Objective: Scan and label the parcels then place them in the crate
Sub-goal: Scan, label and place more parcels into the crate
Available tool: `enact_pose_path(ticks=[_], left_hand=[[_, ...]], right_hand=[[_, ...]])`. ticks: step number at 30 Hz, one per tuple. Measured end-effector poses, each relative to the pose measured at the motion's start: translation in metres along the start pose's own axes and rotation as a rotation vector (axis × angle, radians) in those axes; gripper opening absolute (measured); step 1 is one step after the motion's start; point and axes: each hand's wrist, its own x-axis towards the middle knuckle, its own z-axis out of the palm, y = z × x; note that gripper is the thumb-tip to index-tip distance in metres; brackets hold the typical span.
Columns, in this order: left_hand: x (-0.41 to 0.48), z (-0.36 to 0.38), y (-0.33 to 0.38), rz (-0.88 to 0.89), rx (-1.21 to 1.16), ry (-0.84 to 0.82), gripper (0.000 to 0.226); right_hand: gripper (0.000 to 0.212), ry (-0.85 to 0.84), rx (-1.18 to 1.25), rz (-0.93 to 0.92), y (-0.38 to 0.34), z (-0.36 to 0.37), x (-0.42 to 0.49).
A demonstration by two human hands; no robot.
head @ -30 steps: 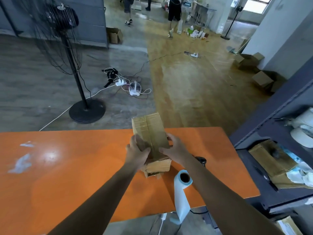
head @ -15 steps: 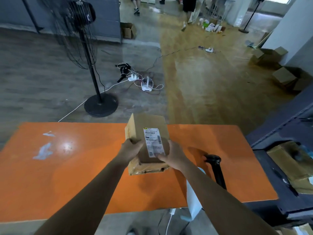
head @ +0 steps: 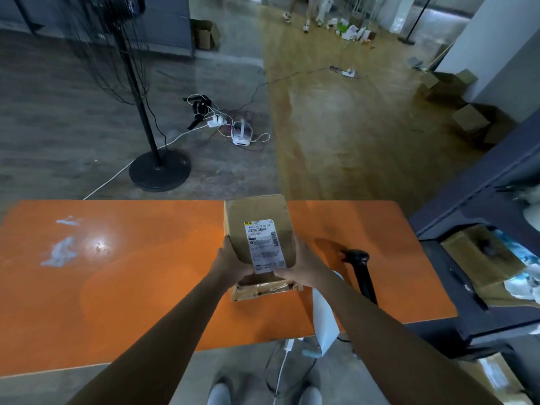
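Note:
A brown cardboard parcel [head: 257, 211] sits on the orange table [head: 117, 273], with a white shipping label [head: 264, 247] facing up. My left hand [head: 232, 260] grips its left side and my right hand [head: 302, 267] grips its right near corner. A black handheld scanner [head: 361, 268] lies on the table just right of my right hand. A white label roll [head: 324, 317] hangs over the table's near edge, partly hidden by my right forearm. No crate is in view.
A dark shelf unit [head: 479, 258] with cardboard and plastic wrap stands at the right of the table. Behind the table a black fan stand [head: 159, 171] and cables with a white device [head: 241, 134] lie on the floor. Cardboard boxes [head: 470, 121] sit at far right.
The parcel was turned over from its taped side to its label side and lowered onto the table. Both hands stayed on it. The scanner came into view.

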Motion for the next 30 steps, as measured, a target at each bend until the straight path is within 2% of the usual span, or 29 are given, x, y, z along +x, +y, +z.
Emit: enact_pose_path(ticks=[3,7,10,14,18,23,30], left_hand=[[-0.006,0.007,0.007,0.042,0.078,0.072,0.104],[-0.015,0.014,0.032,0.231,0.283,0.226,0.105],[-0.023,0.032,0.056,0.315,0.328,0.219,0.103],[-0.041,0.077,0.087,0.387,0.362,0.169,0.1],[-0.056,0.129,0.114,0.382,0.443,0.103,0.1],[-0.067,0.173,0.13,0.342,0.459,0.072,0.1],[-0.082,0.182,0.127,0.296,0.416,0.126,0.099]], right_hand=[[0.094,0.043,0.007,0.012,0.005,-0.004,-0.007],[0.089,0.143,0.003,-0.036,0.016,-0.033,-0.034],[0.063,0.218,0.043,-0.108,0.044,-0.069,-0.052],[0.076,0.229,0.03,0.072,0.096,-0.073,-0.041],[0.068,0.253,0.114,0.156,0.152,-0.076,-0.038],[0.065,0.179,0.23,0.208,0.202,-0.078,-0.021],[0.066,-0.011,0.309,0.157,0.217,-0.069,-0.007]])
